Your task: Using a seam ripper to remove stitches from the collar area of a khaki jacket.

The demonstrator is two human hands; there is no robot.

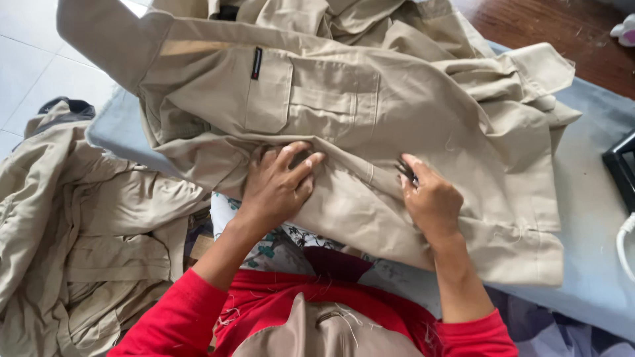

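Observation:
A khaki shirt (370, 112) with flap pockets lies spread over a grey-blue padded table (589, 218). My left hand (281, 182) presses flat on the shirt's lower front, fingers gripping a fold of the cloth. To the right, my right hand (430, 198) holds a small dark tool (405, 169), perhaps thread snips, with its tip against the shirt's fabric. Both arms wear red sleeves.
A heap of more khaki garments (79, 225) lies at the left, over a white tiled floor. A black object (622, 165) and a white cord (625, 241) sit at the table's right edge. Dark wooden floor shows at top right. Floral cloth lies under the shirt's near edge.

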